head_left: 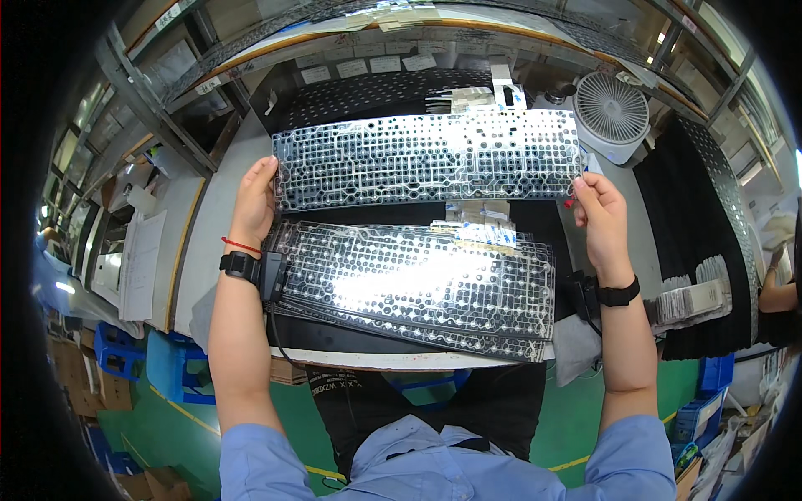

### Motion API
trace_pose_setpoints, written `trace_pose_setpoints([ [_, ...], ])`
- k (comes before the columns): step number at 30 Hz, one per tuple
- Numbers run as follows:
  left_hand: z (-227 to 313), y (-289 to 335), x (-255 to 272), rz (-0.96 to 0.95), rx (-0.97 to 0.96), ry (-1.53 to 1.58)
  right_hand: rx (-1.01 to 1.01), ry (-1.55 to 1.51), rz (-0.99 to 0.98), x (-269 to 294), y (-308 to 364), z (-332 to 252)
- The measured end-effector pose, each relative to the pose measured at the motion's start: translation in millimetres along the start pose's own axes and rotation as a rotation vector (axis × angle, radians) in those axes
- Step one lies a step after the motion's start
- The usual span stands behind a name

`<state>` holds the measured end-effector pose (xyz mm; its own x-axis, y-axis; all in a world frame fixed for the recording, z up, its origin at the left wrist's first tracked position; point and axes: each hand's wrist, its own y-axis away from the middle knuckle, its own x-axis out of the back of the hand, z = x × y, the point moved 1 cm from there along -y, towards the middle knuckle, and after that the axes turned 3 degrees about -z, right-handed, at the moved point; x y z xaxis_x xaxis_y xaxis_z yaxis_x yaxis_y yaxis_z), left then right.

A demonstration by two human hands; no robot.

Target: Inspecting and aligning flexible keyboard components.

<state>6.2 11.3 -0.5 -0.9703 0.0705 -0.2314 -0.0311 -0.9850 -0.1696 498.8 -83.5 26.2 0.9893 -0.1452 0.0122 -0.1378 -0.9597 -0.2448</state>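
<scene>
Plastic, see-through and crossed by pale lines and dark dots, made up the long rectangular sheet (426, 163) that hung between the two hands in the head view, above the far part of the table (227, 200). Its long axis ran left to right across the person's front, with the right end set a little higher in the picture than the left, and its short ends pointed toward the hands. The left hand (253, 199) pinched the left short edge, thumb pressed to the sheet; how its other fingers lay behind could not be told. The right hand (603, 215) pinched the sheet near its lower right corner between thumb and fingers, the remaining fingers curled. Nearer the body lay a stack of similar sheets (418, 288), unevenly fanned, its long axis also left to right but its right end slanting toward the person. A red cord (241, 245) and black watch (241, 267) circled the left wrist, a black band (618, 292) the right. Beyond the right hand stood a white fan (612, 113).
</scene>
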Motion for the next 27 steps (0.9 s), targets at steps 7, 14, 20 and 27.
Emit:
trace_pose_setpoints([
  [7, -4, -5, 25, -0.235, 0.006, 0.187, 0.066, -0.060, 0.055, 3, 2, -1],
  [14, 8, 3, 1, -0.009, -0.021, 0.093, 0.162, -0.167, 0.002, 10, -3, 5],
  [20, 4, 3, -3, -0.061, 0.053, -0.055, 0.203, -0.111, -0.034, -4, 1, -2],
  [27, 4, 5, -6, -0.083, 0.141, -0.279, 0.226, -0.072, -0.026, -3, 1, -1],
])
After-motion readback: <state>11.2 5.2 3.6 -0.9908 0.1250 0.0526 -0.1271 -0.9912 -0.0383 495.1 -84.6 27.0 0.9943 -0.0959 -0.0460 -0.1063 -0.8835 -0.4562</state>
